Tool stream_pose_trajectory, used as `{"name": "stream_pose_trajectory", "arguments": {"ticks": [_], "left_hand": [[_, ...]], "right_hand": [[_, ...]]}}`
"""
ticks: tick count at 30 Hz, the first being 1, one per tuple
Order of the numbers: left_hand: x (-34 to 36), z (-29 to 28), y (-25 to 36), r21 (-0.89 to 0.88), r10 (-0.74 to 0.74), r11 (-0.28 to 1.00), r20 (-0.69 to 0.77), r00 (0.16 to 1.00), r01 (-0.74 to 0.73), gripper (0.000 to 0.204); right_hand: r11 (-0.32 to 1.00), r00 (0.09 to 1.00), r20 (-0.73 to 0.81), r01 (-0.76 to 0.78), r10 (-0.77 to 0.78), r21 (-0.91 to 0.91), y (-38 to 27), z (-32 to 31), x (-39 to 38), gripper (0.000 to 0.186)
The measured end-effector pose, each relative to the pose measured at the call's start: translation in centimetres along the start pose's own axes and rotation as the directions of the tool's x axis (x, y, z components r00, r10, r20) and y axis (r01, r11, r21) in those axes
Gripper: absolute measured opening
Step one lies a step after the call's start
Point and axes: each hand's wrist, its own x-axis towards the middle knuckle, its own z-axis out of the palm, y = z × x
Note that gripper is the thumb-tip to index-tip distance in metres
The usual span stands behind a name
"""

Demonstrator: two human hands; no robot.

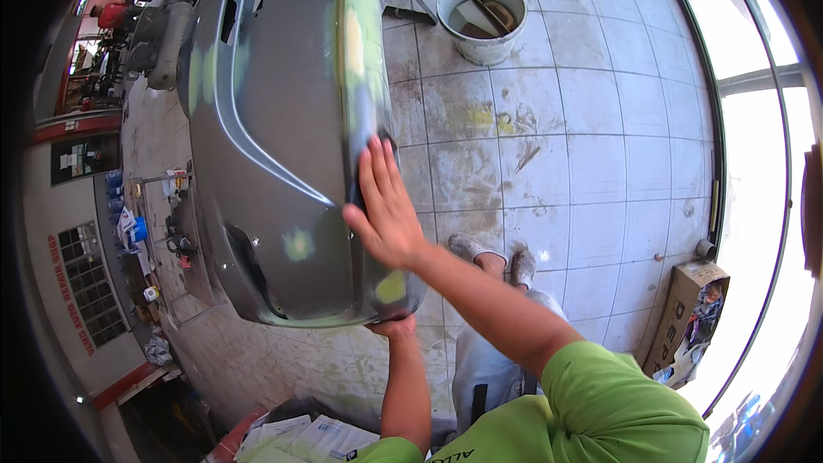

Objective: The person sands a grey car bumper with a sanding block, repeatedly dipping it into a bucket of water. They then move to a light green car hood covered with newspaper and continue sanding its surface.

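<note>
A large grey car bumper (283, 146) stretches away from me, with yellow-green and pale filler patches along its right edge and near its close end. My right hand (387, 214) lies flat on that right edge, fingers stretched forward and thumb apart. Something dark shows beside and under its fingers; I cannot make out whether it is a pad or part of the bumper. At the near end, my left hand (397, 324) holds the bumper's lower edge, its fingers partly hidden behind it.
A grey bucket (482, 53) with murky liquid and flat pieces in it stands on the dusty tiled floor (591, 111), beyond the bumper. An open cardboard box (673, 321) of rubbish sits by the bright doorway at right. Newspapers (321, 437) lie near my left arm.
</note>
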Motion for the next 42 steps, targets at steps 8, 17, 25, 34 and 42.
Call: {"name": "stream_pose_trajectory", "arguments": {"ticks": [8, 17, 25, 34, 42], "left_hand": [[4.9, -1.2, 2.1, 0.094, 0.203, 0.972, 0.137, 0.969, -0.217, 0.067], [5.2, -4.5, 2.8, 0.066, 0.235, 0.971, -0.110, 0.966, -0.229, 0.064], [5.7, -5.1, 3.5, -0.037, -0.005, 0.999, -0.132, 0.991, 0.000, 0.065], [2.0, 2.6, 3.8, 0.299, 0.133, 0.954, -0.492, 0.861, 0.023, 0.067], [-2.9, 15.8, 4.0, 0.541, 0.343, 0.815, -0.740, 0.578, 0.208, 0.068]], "right_hand": [[0.615, 0.860, 0.189, -0.478, 0.474, 0.627, 2.9, -0.8, 9.4, 0.085], [0.433, 0.693, 0.342, -0.685, 0.635, 0.586, 4.3, 2.3, 0.4, 0.063], [-0.419, 0.504, 0.634, -0.481, 0.586, 0.770, 11.9, -12.0, 8.8, 0.052], [0.703, 0.706, 0.094, -0.708, 0.702, 0.070, 39.5, -21.4, 29.7, 0.026], [0.544, 0.272, 0.475, -0.315, 0.837, -0.778, 64.0, -10.1, 35.5, 0.036]]}}
